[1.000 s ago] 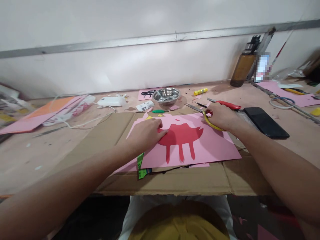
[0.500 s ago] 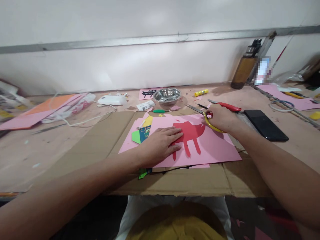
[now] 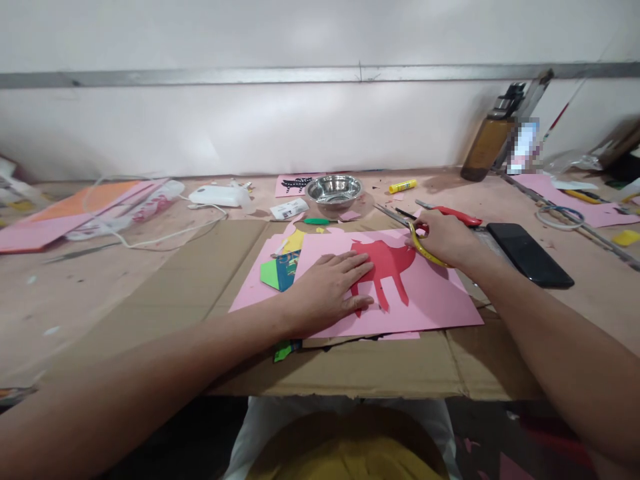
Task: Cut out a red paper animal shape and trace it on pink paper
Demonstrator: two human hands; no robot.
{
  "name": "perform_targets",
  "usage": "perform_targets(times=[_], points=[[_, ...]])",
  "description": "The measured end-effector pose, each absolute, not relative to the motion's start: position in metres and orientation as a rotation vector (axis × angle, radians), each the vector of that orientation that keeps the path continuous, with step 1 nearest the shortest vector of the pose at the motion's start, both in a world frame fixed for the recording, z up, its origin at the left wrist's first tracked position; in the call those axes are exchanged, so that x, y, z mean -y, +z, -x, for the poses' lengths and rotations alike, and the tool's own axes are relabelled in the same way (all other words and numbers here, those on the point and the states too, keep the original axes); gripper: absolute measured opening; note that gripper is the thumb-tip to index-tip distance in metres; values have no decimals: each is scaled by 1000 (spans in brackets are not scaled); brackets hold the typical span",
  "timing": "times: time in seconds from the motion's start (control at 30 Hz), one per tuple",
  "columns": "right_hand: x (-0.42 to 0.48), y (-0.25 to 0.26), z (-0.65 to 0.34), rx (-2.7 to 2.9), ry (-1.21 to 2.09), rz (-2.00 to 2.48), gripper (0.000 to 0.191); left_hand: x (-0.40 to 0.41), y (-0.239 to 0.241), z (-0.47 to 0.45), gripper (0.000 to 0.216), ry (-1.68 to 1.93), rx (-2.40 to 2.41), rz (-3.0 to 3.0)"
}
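Note:
A red paper animal cutout [image 3: 387, 260] with legs lies on a pink paper sheet [image 3: 435, 303]. My left hand [image 3: 333, 287] rests flat over the cutout's left part, fingers stretched out and hiding some of it. Yellow-handled scissors [image 3: 423, 248] are in my right hand [image 3: 443, 233], at the sheet's upper right edge. Their blades point up and left, slightly parted, away from the cutout. Under the sheet's left side, a patterned blue, yellow and green paper piece [image 3: 287, 267] shows.
Brown cardboard [image 3: 395, 373] lies beneath the papers. Behind them are a steel bowl [image 3: 334, 205], a green-handled tool [image 3: 317, 221] and a yellow glue stick [image 3: 403, 186]. A red-handled cutter [image 3: 459, 216] and a black phone [image 3: 530, 255] lie right; an amber bottle [image 3: 484, 150] stands against the wall.
My left hand and the red cutout have slid slightly right across the pink sheet. The right hand stays nearly in place with the scissors. The camera view has tilted a little.

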State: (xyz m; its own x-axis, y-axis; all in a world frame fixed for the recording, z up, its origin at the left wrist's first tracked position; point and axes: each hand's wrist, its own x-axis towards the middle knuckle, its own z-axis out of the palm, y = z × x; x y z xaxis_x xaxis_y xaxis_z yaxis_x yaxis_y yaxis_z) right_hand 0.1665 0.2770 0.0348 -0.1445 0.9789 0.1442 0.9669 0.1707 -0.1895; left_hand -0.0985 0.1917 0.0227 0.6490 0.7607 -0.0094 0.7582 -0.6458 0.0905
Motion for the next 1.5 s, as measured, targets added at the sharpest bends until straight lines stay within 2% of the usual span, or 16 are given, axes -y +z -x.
perform_targets(times=[0.3, 0.6, 0.9, 1.13, 1.5], points=[[-276, 43, -165, 2259, -70, 2019, 26, -193, 13, 103, 65, 82, -1269, -2775], [-281, 43, -171, 2218, -63, 2028, 23, -194, 10, 105, 63, 176, -1206, -2746], [-276, 46, -172, 2071, -19, 2070, 33, -202, 16, 118, 44, 777, -1224, -2640], [-279, 49, -172, 2107, 17, 2098, 28, -201, 15, 112, 43, 436, -1005, -2779], [-291, 46, -171, 2221, 48, 1938, 39, -199, 13, 110, 42, 401, -1029, -2795]])
